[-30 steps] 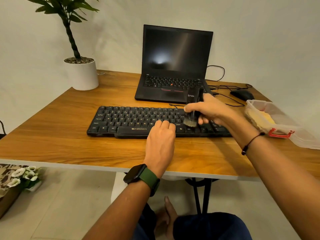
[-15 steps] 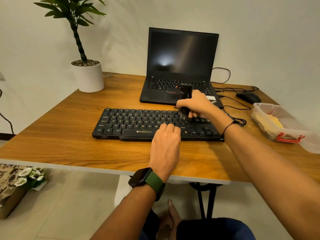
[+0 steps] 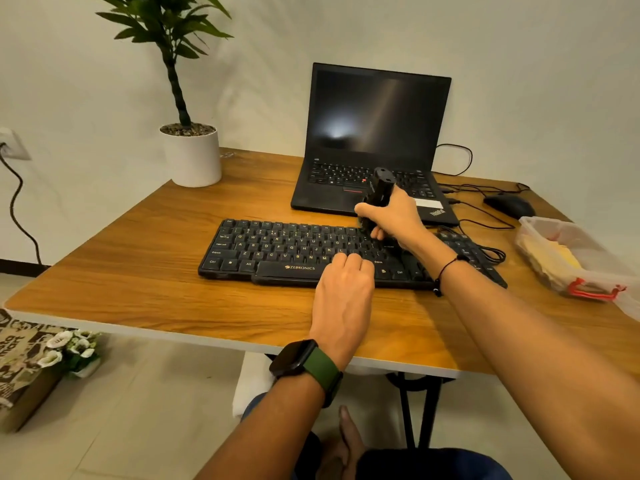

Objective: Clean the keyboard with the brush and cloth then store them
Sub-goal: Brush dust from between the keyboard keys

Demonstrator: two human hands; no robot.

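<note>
Brush (image 3: 380,188) is gripped upright in the right hand (image 3: 393,216), fingers curled round its handle, its lower end at the upper right rows of the keyboard (image 3: 277,247). Left hand (image 3: 343,289) is laid on the keyboard's front edge, fingers bent onto the keys. Keyboard lies on the table (image 3: 138,271) before the laptop (image 3: 374,133). Cloth (image 3: 550,258) is seen in the box (image 3: 588,282) at right.

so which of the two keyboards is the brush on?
The standalone keyboard in front; the right hand holds the brush on it. The laptop keyboard is untouched.
</note>
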